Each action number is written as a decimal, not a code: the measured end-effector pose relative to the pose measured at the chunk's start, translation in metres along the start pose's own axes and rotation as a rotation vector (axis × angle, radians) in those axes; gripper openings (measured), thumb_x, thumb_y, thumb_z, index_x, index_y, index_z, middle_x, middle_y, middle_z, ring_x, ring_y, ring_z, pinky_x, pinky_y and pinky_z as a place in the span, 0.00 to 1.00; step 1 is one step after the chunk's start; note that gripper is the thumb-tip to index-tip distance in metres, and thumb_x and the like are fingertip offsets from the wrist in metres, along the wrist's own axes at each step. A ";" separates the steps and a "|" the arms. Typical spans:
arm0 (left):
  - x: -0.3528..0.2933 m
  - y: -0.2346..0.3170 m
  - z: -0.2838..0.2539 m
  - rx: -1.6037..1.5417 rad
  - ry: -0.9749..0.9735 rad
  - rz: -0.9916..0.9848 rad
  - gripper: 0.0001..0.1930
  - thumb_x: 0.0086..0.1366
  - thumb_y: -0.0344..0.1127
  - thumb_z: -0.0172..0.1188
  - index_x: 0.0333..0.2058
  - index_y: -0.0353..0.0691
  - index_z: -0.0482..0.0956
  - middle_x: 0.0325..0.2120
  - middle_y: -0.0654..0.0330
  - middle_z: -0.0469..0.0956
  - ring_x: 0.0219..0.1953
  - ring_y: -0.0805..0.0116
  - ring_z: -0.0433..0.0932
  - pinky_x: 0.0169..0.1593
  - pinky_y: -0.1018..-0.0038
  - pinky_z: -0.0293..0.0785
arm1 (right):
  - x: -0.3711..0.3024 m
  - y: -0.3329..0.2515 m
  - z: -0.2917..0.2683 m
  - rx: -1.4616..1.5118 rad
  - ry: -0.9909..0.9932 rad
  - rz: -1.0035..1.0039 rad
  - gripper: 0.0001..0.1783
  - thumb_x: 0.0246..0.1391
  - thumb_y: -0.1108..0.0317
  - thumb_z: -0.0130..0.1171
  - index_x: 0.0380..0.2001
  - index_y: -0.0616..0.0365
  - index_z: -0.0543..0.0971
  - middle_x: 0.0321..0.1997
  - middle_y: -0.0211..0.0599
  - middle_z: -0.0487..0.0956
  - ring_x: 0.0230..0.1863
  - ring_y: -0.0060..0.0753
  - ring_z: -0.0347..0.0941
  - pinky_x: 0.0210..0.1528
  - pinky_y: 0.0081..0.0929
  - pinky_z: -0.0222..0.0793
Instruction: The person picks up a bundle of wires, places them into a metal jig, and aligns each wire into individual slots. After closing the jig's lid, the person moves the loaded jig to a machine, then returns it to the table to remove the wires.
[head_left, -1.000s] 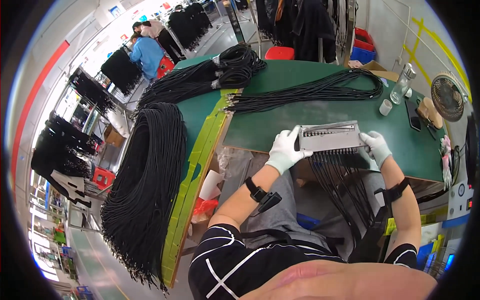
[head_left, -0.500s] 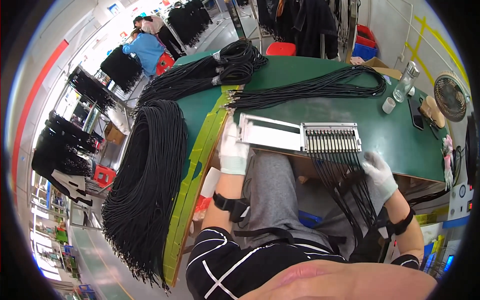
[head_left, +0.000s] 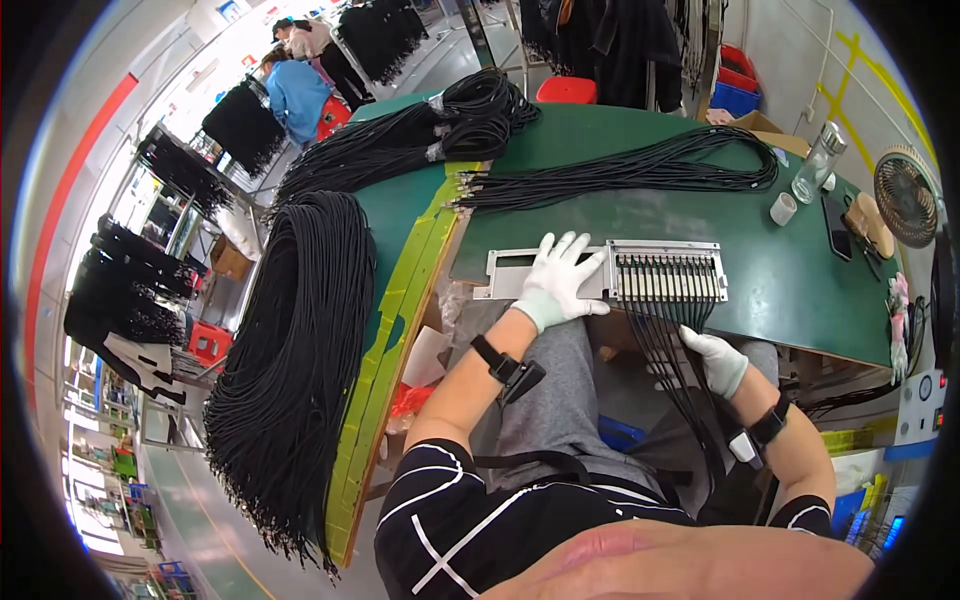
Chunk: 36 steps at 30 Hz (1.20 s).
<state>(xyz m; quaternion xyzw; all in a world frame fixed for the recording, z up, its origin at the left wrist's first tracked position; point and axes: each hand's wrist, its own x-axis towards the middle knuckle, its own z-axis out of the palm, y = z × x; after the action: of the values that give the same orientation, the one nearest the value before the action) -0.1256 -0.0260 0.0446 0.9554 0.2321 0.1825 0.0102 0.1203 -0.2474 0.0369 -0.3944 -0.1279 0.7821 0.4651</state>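
Observation:
A silver metal fixture [head_left: 665, 246] lies along the near edge of the green table, with a row of pale connectors [head_left: 668, 288] set side by side in its right half. Its left half is a flat open frame [head_left: 505, 256]. My left hand [head_left: 558, 280], in a white glove, rests on that frame with fingers spread. Black cables [head_left: 680, 385] run from the connectors down over the table edge toward my lap. My right hand [head_left: 718, 362], also gloved, is round these cables just below the fixture; some of its fingertips show behind them.
A long bundle of black cables [head_left: 620, 180] lies behind the fixture. More thick cable coils [head_left: 300, 330] fill the left side beside a yellow-green strip [head_left: 400, 320]. At right stand a glass bottle [head_left: 818, 162], a white roll [head_left: 783, 208], a phone [head_left: 837, 225] and a fan [head_left: 907, 195].
My left hand has moved right from the frame's outer end onto the frame, fingers spreading; the frame now lies flatter. My right hand has moved left and down onto the hanging cables.

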 end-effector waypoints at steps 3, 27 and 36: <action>0.005 0.003 -0.001 0.030 -0.156 -0.015 0.48 0.50 0.70 0.60 0.66 0.51 0.64 0.64 0.48 0.62 0.68 0.48 0.56 0.72 0.49 0.42 | -0.003 -0.008 0.052 0.055 -0.039 0.054 0.25 0.65 0.51 0.53 0.56 0.58 0.73 0.45 0.37 0.81 0.39 0.30 0.78 0.40 0.32 0.76; 0.008 0.008 -0.005 -0.025 -0.094 -0.012 0.43 0.51 0.66 0.63 0.63 0.52 0.69 0.59 0.51 0.67 0.64 0.52 0.63 0.71 0.50 0.47 | -0.009 0.024 0.035 -0.164 0.212 -0.224 0.17 0.65 0.53 0.55 0.44 0.55 0.76 0.17 0.18 0.62 0.13 0.13 0.52 0.16 0.17 0.47; 0.007 0.010 -0.006 -0.021 -0.070 -0.004 0.44 0.48 0.65 0.65 0.62 0.50 0.70 0.59 0.49 0.68 0.64 0.51 0.63 0.71 0.50 0.49 | -0.050 0.047 0.049 -0.096 -0.016 -0.054 0.18 0.64 0.53 0.57 0.43 0.58 0.75 0.17 0.20 0.63 0.13 0.15 0.53 0.16 0.17 0.48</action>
<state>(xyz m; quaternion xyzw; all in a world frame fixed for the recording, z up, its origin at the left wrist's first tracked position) -0.1176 -0.0317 0.0538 0.9605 0.2317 0.1512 0.0288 0.0678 -0.3056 0.0669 -0.4064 -0.1796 0.7654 0.4655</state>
